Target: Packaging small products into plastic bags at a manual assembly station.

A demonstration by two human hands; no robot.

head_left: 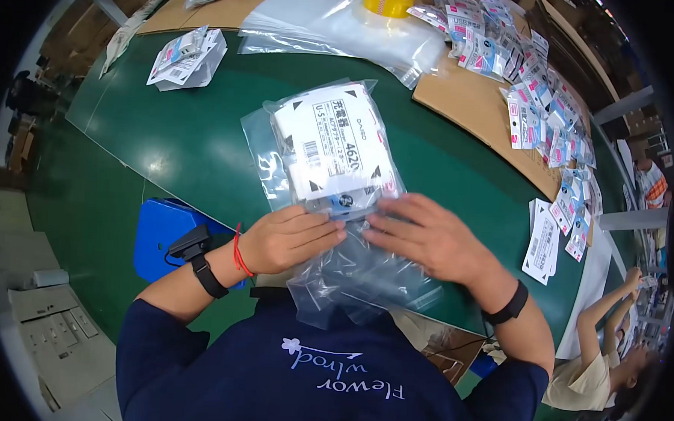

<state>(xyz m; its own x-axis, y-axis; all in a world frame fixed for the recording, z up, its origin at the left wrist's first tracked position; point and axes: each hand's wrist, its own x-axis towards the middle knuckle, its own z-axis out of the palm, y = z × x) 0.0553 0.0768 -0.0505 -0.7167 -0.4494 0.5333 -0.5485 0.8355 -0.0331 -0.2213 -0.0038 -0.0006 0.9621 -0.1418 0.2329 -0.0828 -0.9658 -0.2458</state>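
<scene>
A clear plastic bag (364, 276) lies on the green table in front of me. Inside it, a white printed label card (333, 135) rests on top of a bundle of small packages, one showing its blue and pink print (345, 201) at the near end. My left hand (287, 238) grips the bag just below the bundle, fingers pressed together. From the other side, my right hand (430, 237) holds the same part of the bag, its fingertips against the plastic by the bundle's near right corner. Loose plastic hangs below both hands, toward my body.
Clear bags (315, 21) lie at the back beside a roll of yellow tape (389, 0). Small packages (537, 106) pile up on cardboard (469, 111) at right, near white label cards (540, 242). More cards (197, 65) lie far left. A blue stool (159, 240) stands below; another person (601, 357) is at right.
</scene>
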